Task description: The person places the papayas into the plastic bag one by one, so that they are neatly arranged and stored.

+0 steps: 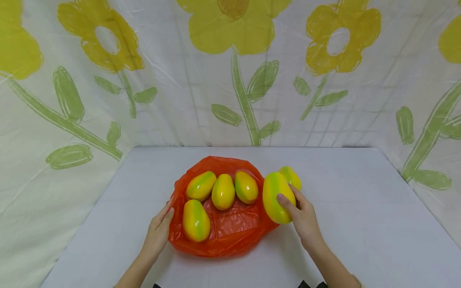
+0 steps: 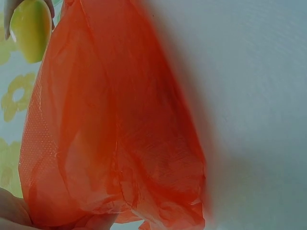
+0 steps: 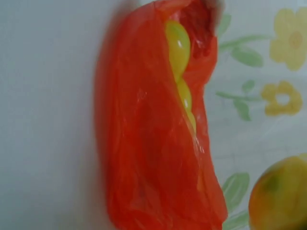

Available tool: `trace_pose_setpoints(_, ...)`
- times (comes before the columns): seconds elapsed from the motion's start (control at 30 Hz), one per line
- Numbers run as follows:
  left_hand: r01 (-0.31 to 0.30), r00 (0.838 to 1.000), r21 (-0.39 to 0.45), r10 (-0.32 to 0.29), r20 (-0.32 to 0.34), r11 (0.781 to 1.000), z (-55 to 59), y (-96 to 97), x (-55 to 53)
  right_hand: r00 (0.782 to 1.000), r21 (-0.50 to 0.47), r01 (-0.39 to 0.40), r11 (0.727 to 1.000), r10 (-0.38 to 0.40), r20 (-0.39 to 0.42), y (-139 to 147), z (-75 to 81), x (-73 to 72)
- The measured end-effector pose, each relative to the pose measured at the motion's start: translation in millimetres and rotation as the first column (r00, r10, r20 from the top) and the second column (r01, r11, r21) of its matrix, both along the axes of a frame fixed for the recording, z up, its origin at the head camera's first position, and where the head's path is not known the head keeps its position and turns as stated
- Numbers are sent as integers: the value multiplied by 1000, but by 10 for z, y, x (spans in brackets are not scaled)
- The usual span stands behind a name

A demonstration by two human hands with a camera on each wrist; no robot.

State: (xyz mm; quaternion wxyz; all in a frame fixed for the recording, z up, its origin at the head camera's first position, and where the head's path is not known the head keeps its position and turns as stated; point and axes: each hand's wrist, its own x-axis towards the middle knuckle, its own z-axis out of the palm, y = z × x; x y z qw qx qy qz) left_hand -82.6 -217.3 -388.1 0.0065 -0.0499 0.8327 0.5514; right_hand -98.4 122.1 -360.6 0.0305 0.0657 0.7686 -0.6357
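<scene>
A red plastic bag (image 1: 234, 244) lies open on the table, its mouth spread wide. Several shiny yellow papayas (image 1: 223, 192) with green streaks are inside, three along the far side and one at the near left. My left hand (image 1: 158, 230) holds the bag's left rim; in the left wrist view the bag wall (image 2: 115, 120) hides most of the fingers. With thumb and fingers, my right hand (image 1: 304, 220) grips another papaya (image 1: 276, 198) at the bag's right rim. This held papaya (image 3: 280, 199) shows at the lower right in the right wrist view.
One more papaya (image 1: 291, 176) sits behind the right hand, partly hidden by the held one. The white table (image 1: 360, 224) reaches back to a pale curtain (image 1: 165, 112) printed with yellow flowers.
</scene>
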Motion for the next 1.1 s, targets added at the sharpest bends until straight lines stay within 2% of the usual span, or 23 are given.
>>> trace_pose_setpoints(0.27, 0, 1000, 3, 0, 26, 1000, 20, 16, 8, 999, -38, -42, 998, 42, -17, -246, -20, 78)
trace_pose_setpoints(0.6, 2, 1000, 8, -3, 6, 1000, 4, 17, 8, 994, -47, -90, 995, 93, 51, -539, -91, 125)
trace_pose_setpoints(0.87, 7, 1000, 20, -7, 31, 1000, 10, 15, 31, 975, -95, -191, 977, 200, 95, -765, -134, 105)
trace_pose_setpoints(1.1, -6, 1000, 6, 6, 11, 1000, -3, 9, 20, 959, -102, -243, 965, 255, 125, -889, -211, 91)
